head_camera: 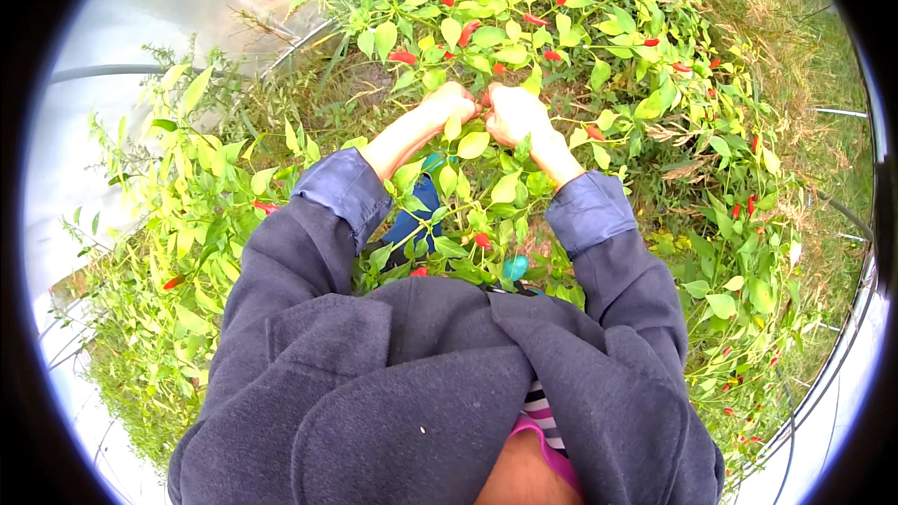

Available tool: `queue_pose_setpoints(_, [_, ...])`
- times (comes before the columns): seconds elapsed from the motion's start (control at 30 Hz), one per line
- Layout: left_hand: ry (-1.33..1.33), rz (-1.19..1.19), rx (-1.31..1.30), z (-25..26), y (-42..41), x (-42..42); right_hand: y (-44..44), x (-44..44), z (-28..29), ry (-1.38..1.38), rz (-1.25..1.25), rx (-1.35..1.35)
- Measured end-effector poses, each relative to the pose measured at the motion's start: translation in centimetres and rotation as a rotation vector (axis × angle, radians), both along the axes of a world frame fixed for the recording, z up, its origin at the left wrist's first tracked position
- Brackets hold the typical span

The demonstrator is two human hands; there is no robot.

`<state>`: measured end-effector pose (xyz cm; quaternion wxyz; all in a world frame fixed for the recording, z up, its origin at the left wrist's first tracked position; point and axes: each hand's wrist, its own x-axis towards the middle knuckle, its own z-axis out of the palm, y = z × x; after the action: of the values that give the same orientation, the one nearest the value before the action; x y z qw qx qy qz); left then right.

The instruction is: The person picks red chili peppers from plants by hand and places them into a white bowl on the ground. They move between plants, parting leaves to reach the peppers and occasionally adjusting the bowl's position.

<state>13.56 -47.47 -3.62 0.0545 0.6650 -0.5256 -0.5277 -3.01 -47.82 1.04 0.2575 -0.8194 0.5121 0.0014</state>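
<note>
Both my hands reach in among chili pepper plants and nearly meet at the upper middle of the view. My left hand (pixel 452 104) has its fingers curled, close beside a stem; what lies between the fingertips is hidden. Facing it, my right hand (pixel 515 111) is also curled, with something small and reddish at its fingertips that I cannot make out. Just above the hands hang red chili peppers (pixel 468 33) among light green leaves (pixel 473 144). Another red chili (pixel 595 133) is right of my right hand, and one more (pixel 481 240) hangs below, near my body.
Chili plants stand close on the left (pixel 210 161) and right (pixel 722 294). A plastic greenhouse sheet (pixel 168 28) runs along the upper left, with a dark hose or pipe (pixel 105 71) before it. Dry grass (pixel 758 7) grows at the upper right. Blue legwear (pixel 414 217) shows through the leaves.
</note>
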Motion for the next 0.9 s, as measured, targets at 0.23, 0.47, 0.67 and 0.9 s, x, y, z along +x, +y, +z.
queue_pose_setpoints(0.23, [-0.001,-0.087,0.076,-0.3,0.7,1.7,-3.0,-1.5,3.2,-0.367,-0.331,0.372])
queue_pose_setpoints(0.47, [-0.147,-0.345,-0.214,0.9,1.4,0.9,-5.7,2.4,6.2,-1.072,-0.578,0.636])
queue_pose_setpoints(0.67, [-0.248,-0.414,-0.332,3.1,2.7,-0.2,-6.9,5.5,5.5,-0.622,-0.509,0.610])
queue_pose_setpoints(0.9, [-0.382,-0.571,-0.481,4.0,4.0,-1.5,-5.8,5.1,6.0,-0.572,-0.493,0.953])
